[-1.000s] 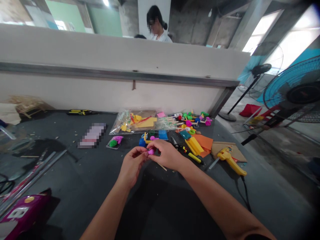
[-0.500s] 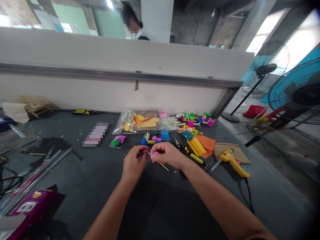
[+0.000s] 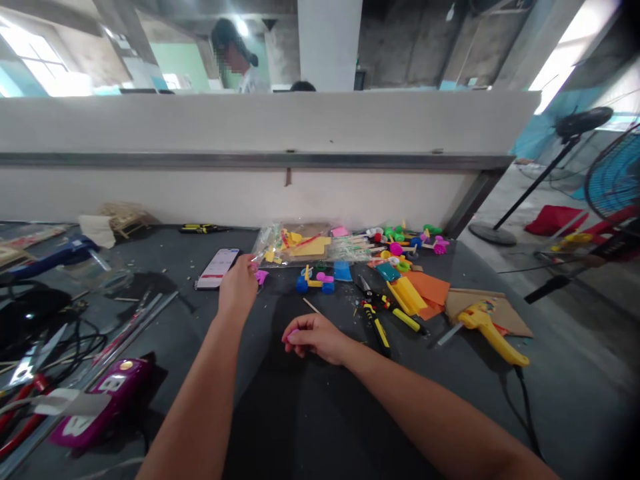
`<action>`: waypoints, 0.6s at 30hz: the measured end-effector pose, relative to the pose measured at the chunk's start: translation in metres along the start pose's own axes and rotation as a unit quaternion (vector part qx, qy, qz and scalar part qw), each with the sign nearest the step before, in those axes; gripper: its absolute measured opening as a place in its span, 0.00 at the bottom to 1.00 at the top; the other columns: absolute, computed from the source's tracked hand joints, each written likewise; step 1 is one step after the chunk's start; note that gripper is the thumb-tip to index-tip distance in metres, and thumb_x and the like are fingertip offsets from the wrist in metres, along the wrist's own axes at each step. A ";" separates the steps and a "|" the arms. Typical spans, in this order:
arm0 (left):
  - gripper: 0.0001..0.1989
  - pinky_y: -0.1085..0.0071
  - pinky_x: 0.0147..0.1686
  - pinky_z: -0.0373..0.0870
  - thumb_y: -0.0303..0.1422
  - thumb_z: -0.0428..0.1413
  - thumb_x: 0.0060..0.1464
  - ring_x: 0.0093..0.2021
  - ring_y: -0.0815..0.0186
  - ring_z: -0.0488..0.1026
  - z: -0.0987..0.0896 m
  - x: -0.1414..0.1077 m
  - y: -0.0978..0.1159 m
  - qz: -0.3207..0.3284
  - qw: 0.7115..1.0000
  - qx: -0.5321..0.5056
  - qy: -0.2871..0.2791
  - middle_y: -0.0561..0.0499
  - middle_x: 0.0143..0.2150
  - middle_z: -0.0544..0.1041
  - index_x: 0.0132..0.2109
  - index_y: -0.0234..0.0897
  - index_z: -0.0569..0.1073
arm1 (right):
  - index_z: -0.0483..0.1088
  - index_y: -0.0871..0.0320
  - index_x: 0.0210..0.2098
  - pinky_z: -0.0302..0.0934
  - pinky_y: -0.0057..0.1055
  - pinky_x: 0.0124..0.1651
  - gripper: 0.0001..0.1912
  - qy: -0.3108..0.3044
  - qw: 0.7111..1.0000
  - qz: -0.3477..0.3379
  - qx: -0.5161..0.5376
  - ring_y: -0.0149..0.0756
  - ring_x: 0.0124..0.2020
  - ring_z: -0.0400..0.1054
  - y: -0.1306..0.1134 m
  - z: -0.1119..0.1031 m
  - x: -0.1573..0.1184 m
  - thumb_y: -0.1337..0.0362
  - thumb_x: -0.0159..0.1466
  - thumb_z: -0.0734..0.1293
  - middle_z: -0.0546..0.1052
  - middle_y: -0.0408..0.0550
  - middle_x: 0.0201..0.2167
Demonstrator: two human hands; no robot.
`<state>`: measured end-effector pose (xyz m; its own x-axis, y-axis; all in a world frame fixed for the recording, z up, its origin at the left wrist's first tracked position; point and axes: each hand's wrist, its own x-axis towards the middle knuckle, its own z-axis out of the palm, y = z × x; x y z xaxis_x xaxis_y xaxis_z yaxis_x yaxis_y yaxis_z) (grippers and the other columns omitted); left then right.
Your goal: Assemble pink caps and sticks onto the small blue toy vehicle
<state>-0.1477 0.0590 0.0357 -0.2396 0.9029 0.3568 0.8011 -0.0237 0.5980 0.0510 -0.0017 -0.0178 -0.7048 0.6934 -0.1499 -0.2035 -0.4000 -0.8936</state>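
Left hand partly hides a pink piece; right hand covers most of pink lump. Fan cut off right, scissors left. Person's lower body behind board.

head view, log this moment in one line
left hand: between phone and pink part, grip unclear; right hand: holding pink piece; blue-wheeled model: beyond right hand; glue gun: partly on cardboard

left hand: beside phone | right hand: holding pink piece | yellow glue gun: partly on cardboard
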 end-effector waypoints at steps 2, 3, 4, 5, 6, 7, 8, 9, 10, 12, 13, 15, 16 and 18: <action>0.13 0.57 0.48 0.64 0.33 0.50 0.54 0.45 0.53 0.73 0.003 0.002 -0.005 0.034 0.998 0.039 -0.021 0.43 0.41 0.77 0.46 0.37 0.71 | 0.72 0.63 0.29 0.54 0.23 0.24 0.14 0.002 1.000 -0.002 -0.006 0.22 0.18 0.62 -0.001 0.001 -0.001 0.59 0.49 0.72 0.75 0.43 0.22; 0.12 0.58 0.48 0.64 0.35 0.50 0.54 0.44 0.53 0.72 0.004 0.002 -0.009 0.059 0.995 0.079 -0.031 0.44 0.41 0.77 0.44 0.38 0.72 | 0.72 0.63 0.30 0.54 0.23 0.24 0.14 0.002 1.000 -0.003 -0.011 0.22 0.18 0.62 -0.002 0.002 -0.002 0.59 0.48 0.72 0.75 0.42 0.22; 0.11 0.59 0.47 0.64 0.36 0.50 0.55 0.44 0.54 0.73 0.005 0.002 -0.013 0.077 0.990 0.115 -0.039 0.44 0.39 0.77 0.42 0.39 0.72 | 0.72 0.63 0.30 0.54 0.23 0.24 0.14 0.002 1.000 -0.004 -0.015 0.22 0.18 0.62 -0.003 0.003 -0.002 0.59 0.48 0.72 0.75 0.42 0.22; 0.10 0.61 0.48 0.64 0.36 0.49 0.55 0.45 0.55 0.72 0.007 0.002 -0.017 0.095 0.986 0.131 -0.041 0.45 0.39 0.77 0.40 0.39 0.73 | 0.72 0.62 0.30 0.54 0.23 0.24 0.14 0.001 1.000 -0.003 -0.018 0.22 0.18 0.62 -0.003 0.003 -0.003 0.59 0.48 0.72 0.75 0.42 0.22; 0.10 0.62 0.50 0.63 0.35 0.49 0.55 0.48 0.56 0.70 0.009 0.003 -0.021 0.125 0.982 0.134 -0.043 0.45 0.41 0.77 0.38 0.39 0.73 | 0.72 0.62 0.30 0.55 0.23 0.24 0.14 0.001 1.000 -0.002 -0.020 0.22 0.18 0.62 -0.003 0.004 -0.003 0.60 0.47 0.72 0.75 0.42 0.22; 0.09 0.63 0.53 0.60 0.34 0.49 0.55 0.52 0.57 0.68 0.010 0.004 -0.025 0.148 0.980 0.129 -0.037 0.45 0.42 0.77 0.36 0.39 0.73 | 0.72 0.62 0.30 0.55 0.23 0.25 0.14 0.000 1.000 -0.001 -0.021 0.22 0.19 0.62 -0.004 0.004 -0.003 0.60 0.47 0.72 0.75 0.42 0.22; 0.09 0.63 0.55 0.58 0.33 0.49 0.55 0.55 0.58 0.66 0.012 0.006 -0.028 0.162 0.979 0.123 -0.034 0.45 0.44 0.76 0.35 0.40 0.74 | 0.72 0.62 0.30 0.56 0.23 0.25 0.14 -0.001 1.000 -0.001 -0.021 0.22 0.19 0.63 -0.004 0.005 -0.003 0.59 0.47 0.72 0.75 0.42 0.22; 0.09 0.63 0.56 0.57 0.33 0.48 0.55 0.57 0.58 0.64 0.014 0.008 -0.030 0.162 0.979 0.117 -0.032 0.46 0.46 0.76 0.35 0.40 0.74 | 0.72 0.62 0.30 0.56 0.24 0.26 0.15 -0.001 1.000 0.000 -0.022 0.22 0.19 0.63 -0.004 0.004 -0.003 0.59 0.47 0.72 0.75 0.42 0.22; 0.10 0.64 0.56 0.57 0.34 0.48 0.55 0.58 0.58 0.63 0.016 0.011 -0.032 0.152 0.981 0.115 -0.032 0.46 0.49 0.75 0.35 0.39 0.74 | 0.72 0.62 0.30 0.57 0.24 0.26 0.15 -0.002 1.000 0.000 -0.023 0.23 0.20 0.63 -0.003 0.004 -0.003 0.58 0.47 0.72 0.75 0.42 0.22; 0.10 0.65 0.53 0.60 0.35 0.48 0.55 0.55 0.58 0.66 0.019 0.015 -0.034 0.116 0.986 0.116 -0.042 0.46 0.50 0.74 0.36 0.39 0.74 | 0.72 0.62 0.30 0.57 0.24 0.26 0.16 -0.006 1.000 -0.001 -0.025 0.23 0.20 0.63 -0.003 0.004 -0.002 0.57 0.47 0.73 0.74 0.41 0.22; 0.10 0.67 0.49 0.62 0.35 0.48 0.54 0.51 0.59 0.69 0.020 0.016 -0.035 0.101 0.987 0.117 -0.050 0.46 0.48 0.75 0.37 0.40 0.74 | 0.72 0.62 0.30 0.58 0.24 0.26 0.16 -0.008 1.000 -0.002 -0.028 0.23 0.20 0.63 -0.003 0.003 -0.002 0.57 0.47 0.73 0.74 0.41 0.22; 0.10 0.69 0.43 0.65 0.36 0.48 0.54 0.43 0.60 0.73 0.022 0.018 -0.038 0.083 0.987 0.120 -0.067 0.48 0.41 0.77 0.38 0.40 0.73 | 0.72 0.62 0.30 0.58 0.24 0.27 0.16 -0.011 0.999 -0.003 -0.032 0.23 0.20 0.63 -0.003 0.003 -0.002 0.57 0.47 0.73 0.74 0.41 0.23; 0.10 0.69 0.40 0.65 0.36 0.48 0.54 0.40 0.60 0.74 0.023 0.018 -0.039 0.076 0.987 0.122 -0.074 0.49 0.38 0.78 0.38 0.41 0.73 | 0.72 0.62 0.30 0.58 0.24 0.27 0.16 -0.012 0.999 -0.003 -0.032 0.23 0.20 0.63 -0.004 0.003 -0.002 0.57 0.47 0.73 0.74 0.41 0.23; 0.11 0.70 0.38 0.64 0.36 0.48 0.54 0.38 0.60 0.74 0.024 0.018 -0.041 0.060 0.987 0.128 -0.073 0.49 0.37 0.78 0.40 0.41 0.72 | 0.72 0.62 0.30 0.58 0.24 0.26 0.16 -0.013 0.999 -0.003 -0.033 0.23 0.20 0.63 -0.005 0.003 -0.003 0.56 0.47 0.73 0.74 0.41 0.23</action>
<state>-0.1713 0.0867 0.0004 -0.0685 0.9530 0.2952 0.9355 -0.0415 0.3510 0.0518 -0.0034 -0.0120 -0.7217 0.6793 -0.1331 -0.1634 -0.3541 -0.9208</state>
